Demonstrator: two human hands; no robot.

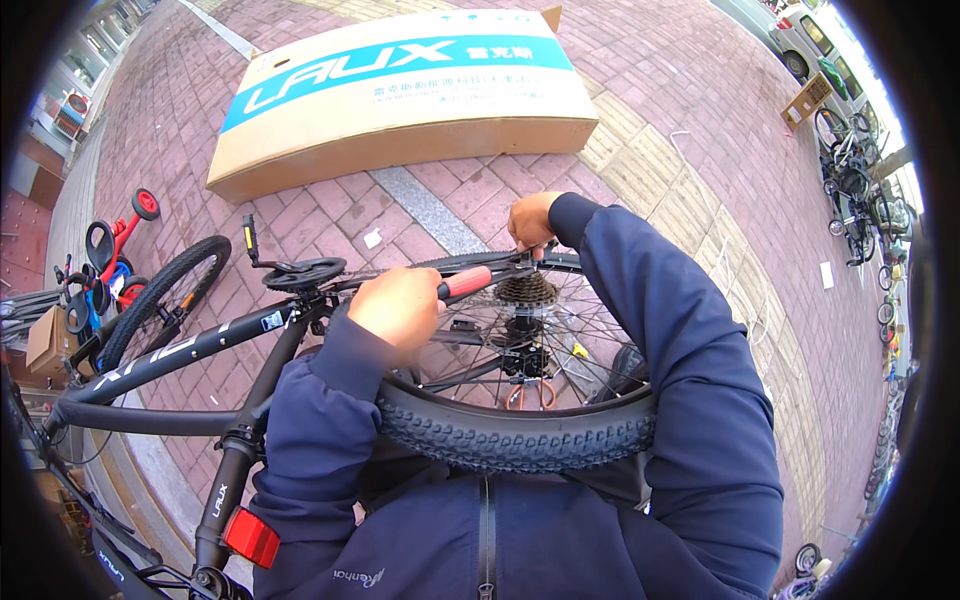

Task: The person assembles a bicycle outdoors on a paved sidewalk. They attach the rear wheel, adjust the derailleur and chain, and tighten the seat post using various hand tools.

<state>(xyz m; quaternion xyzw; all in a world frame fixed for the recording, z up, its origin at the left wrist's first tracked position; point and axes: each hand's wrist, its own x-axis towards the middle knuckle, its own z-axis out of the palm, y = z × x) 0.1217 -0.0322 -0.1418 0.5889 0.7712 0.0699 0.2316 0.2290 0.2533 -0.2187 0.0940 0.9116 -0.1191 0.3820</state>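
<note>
Head view shows a long red-handled metal tool (470, 281) lying nearly level across the silver rear sprocket cluster (526, 290) of an upturned black bicycle wheel (510, 432). Its axis runs from the left hand (398, 308), clenched around the red grip, up-right to the right hand (532, 222), which pinches its far end. That far end lies just beyond the cluster, over the red brick pavement (330, 200).

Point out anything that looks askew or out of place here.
The black bicycle is flipped, its rear wheel up against the person's chest. A big cardboard box lies flat on the brick pavement, and a small paper scrap sits loose nearby. Nothing looks damaged.
</note>
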